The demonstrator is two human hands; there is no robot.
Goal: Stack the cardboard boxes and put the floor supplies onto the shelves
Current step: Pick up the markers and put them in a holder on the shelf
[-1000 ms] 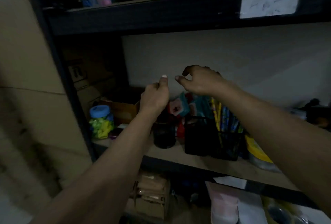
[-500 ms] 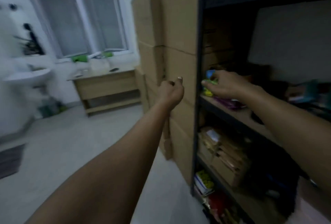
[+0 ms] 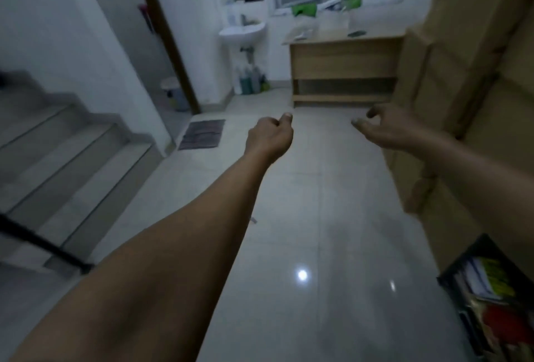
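Left hand [image 3: 270,137] curled into an empty fist. Right hand [image 3: 390,127] loosely curled, thumb and fingers apart, empty. The stacked cardboard boxes [image 3: 468,72] stand at its 3 o'clock, near. Shelf [image 3: 462,256] at 5 o'clock, its packets [image 3: 491,277] printed, but too blurred to read.

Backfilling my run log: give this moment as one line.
left hand: curled, empty | right hand: loosely curled, empty | both over tiled floor | cardboard boxes: stacked at right | shelf: stocked, lower right
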